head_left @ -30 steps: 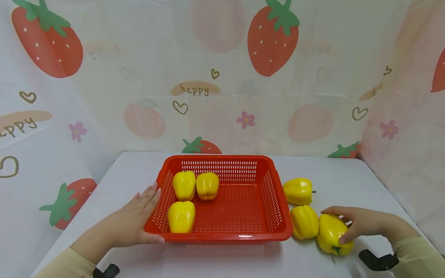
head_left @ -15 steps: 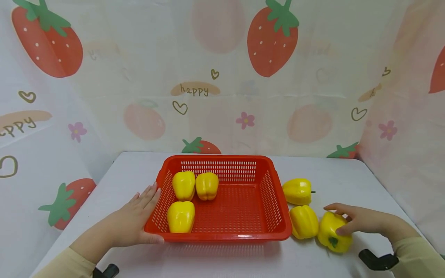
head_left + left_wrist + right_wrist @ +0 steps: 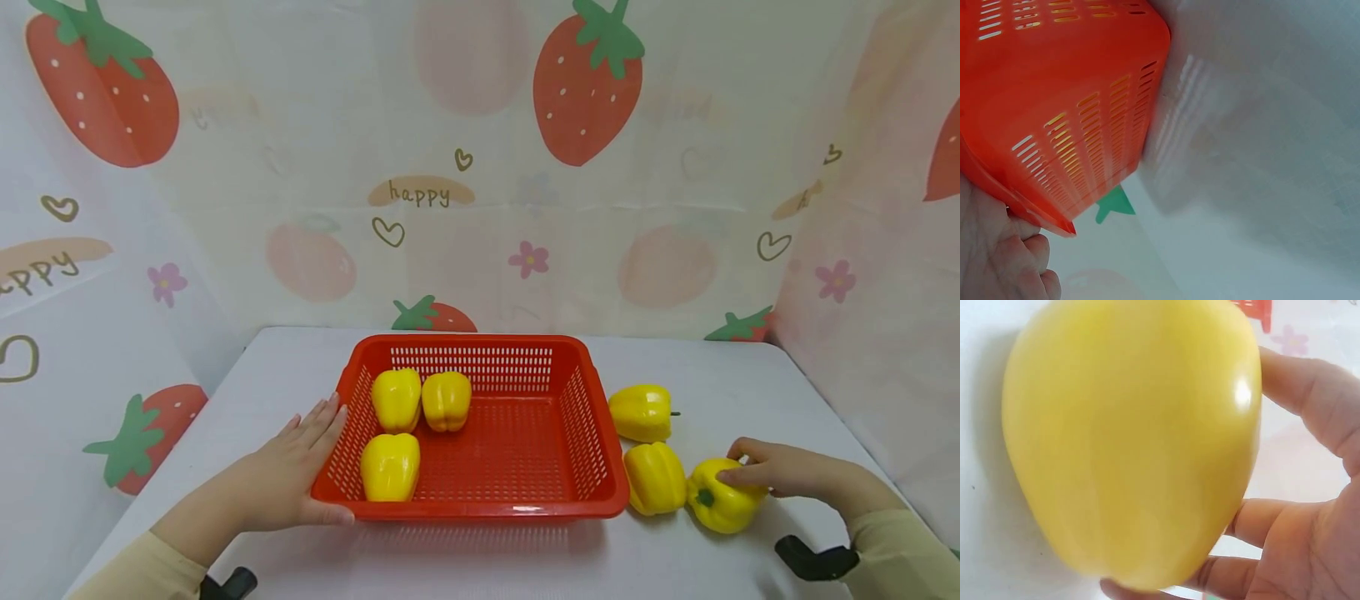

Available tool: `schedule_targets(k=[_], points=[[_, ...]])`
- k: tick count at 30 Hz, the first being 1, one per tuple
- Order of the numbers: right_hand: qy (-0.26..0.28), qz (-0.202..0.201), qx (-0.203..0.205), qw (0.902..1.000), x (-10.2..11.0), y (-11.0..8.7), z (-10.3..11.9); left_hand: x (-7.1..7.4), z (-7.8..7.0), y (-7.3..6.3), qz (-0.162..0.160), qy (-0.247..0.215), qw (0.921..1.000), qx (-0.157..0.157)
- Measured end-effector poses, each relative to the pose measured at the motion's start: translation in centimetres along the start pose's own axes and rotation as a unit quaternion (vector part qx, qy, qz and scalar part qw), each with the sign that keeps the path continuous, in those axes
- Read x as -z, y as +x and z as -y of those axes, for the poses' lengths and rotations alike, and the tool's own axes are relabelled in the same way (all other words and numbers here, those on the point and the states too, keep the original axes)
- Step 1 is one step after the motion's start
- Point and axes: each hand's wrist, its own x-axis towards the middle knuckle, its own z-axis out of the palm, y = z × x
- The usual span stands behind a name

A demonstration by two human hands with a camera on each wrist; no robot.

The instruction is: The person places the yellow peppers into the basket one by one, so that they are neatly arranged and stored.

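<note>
Red basket (image 3: 487, 509), low centre of the frame: three yellow peppers (image 3: 389, 467) inside, all toward its left; two side by side at the back, one at front left, its base hidden by the near rim

Right of the basket, on the white table (image 3: 667, 562): side-lying pepper (image 3: 640, 412), stem to the right; below it a second pepper (image 3: 656, 478), by the basket's corner

Lower right: right hand (image 3: 787, 477) has hold of the stem-forward pepper (image 3: 724, 498), thumb and fingers bent round it, spread to its width; cannot tell whether it touches the table

Lower left: left hand (image 3: 288, 479) rests against the basket's left rim, fingers nearly straight, thumb at the near corner

Left-wrist view: hand cut off lower left; yellow through the slots

Right-wrist view: held pepper blurred, top cut off
</note>
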Motion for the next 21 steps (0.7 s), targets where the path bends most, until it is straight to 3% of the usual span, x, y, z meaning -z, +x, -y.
schedule_targets(k=[4,14,21], points=[[-0.008,-0.015,0.011,0.9998,-0.2,-0.1,-0.1,0.0,0.0,0.0,0.000,0.001,1.0000,0.001],[0.033,-0.018,-0.050,0.9981,-0.8,-0.3,-0.3,0.2,-0.3,-0.1,0.002,-0.005,1.0000,0.007],[0.084,-0.012,-0.049,0.9952,-1.1,-0.3,-0.8,0.3,-0.4,-0.2,0.003,-0.008,1.0000,0.005]])
